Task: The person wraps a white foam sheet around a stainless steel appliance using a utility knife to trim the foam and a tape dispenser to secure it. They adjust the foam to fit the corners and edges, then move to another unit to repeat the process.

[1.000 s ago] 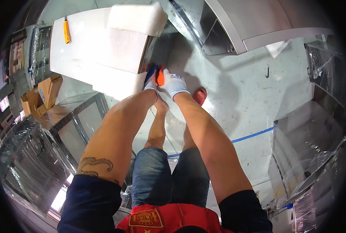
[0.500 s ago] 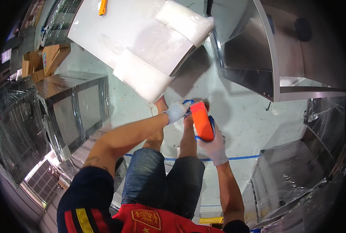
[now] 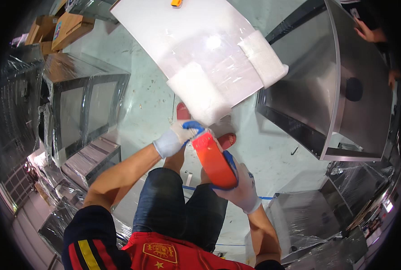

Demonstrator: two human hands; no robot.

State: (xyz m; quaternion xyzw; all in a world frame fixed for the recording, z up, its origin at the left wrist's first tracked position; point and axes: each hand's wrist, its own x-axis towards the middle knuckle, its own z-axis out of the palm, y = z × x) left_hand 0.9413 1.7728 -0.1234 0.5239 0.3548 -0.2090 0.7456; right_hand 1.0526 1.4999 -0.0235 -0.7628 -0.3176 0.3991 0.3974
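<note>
An orange tape dispenser [image 3: 215, 163] is in the grip of my right hand [image 3: 240, 186], held in front of my knees with its toothed end tilted up and left. My left hand [image 3: 177, 136] is at that end, its blue-coated fingers closed together; what they pinch is too small to make out. Both hands wear white gloves with blue finger coating. Just beyond them lies a large white panel [image 3: 196, 40], with white foam wrap on its near left corner [image 3: 198, 92] and near right corner [image 3: 264, 58].
A yellow-orange tool [image 3: 176, 3] lies on the panel's far end. To the right stands a large metal cabinet [image 3: 299, 85], with another person's hand [image 3: 365, 31] at its far side. Film-wrapped units [image 3: 85, 103] and cardboard boxes [image 3: 72, 30] line the left.
Both hands and the tape dispenser have moved left and slightly nearer to me. The view has shifted, so the panel sits farther right. Another person's hands now show at far right.
</note>
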